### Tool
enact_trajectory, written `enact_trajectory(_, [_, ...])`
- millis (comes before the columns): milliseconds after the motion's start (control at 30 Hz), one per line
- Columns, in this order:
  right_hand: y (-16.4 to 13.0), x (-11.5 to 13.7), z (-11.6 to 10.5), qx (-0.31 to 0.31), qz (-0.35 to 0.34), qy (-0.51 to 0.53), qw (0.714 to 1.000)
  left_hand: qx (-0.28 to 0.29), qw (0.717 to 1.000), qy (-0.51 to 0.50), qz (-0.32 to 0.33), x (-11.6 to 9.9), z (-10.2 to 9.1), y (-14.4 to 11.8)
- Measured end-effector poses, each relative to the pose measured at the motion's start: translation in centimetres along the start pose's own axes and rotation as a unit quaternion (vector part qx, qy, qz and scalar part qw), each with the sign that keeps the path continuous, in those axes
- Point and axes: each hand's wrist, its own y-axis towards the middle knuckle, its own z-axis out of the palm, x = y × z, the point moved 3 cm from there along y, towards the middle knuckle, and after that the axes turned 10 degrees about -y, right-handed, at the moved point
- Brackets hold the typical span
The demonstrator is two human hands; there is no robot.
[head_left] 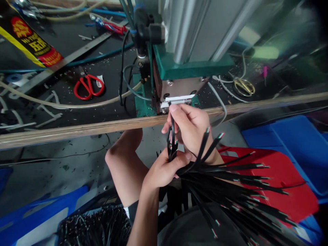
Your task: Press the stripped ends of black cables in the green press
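Note:
My left hand is closed round a thick bundle of black cables that fans out to the right over my lap. Red, green and white wire tips show at many of the cable ends. Between thumb and fingers, my right hand pinches one black cable, its upper end at the front slot of a bench press. White strips edge that slot. How deep the end sits in it cannot be made out. Part of the bundle passes behind and beside my right wrist.
Red-handled scissors and a steel ruler lie left of the press; gold-handled scissors lie right. The bench has a wooden front edge. Below are a pile of black cables, a red plastic surface and blue bins.

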Motion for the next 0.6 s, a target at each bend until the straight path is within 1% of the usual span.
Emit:
enact_trajectory(133, [0.11, -0.04, 0.14, -0.010, 0.012, 0.003, 1.000, 0.031, 0.999, 0.025, 0.011, -0.78, 0.63, 0.05])
enact_trajectory(333, [0.24, -0.19, -0.06, 0.002, 0.026, 0.000, 1.000, 0.040, 0.999, 0.022, 0.021, -0.90, 1.08, 0.18])
enact_trajectory(600, [0.44, -0.27, -0.09, -0.023, 0.009, 0.003, 1.000, 0.012, 1.000, 0.013, 0.025, -0.60, 1.04, -0.01])
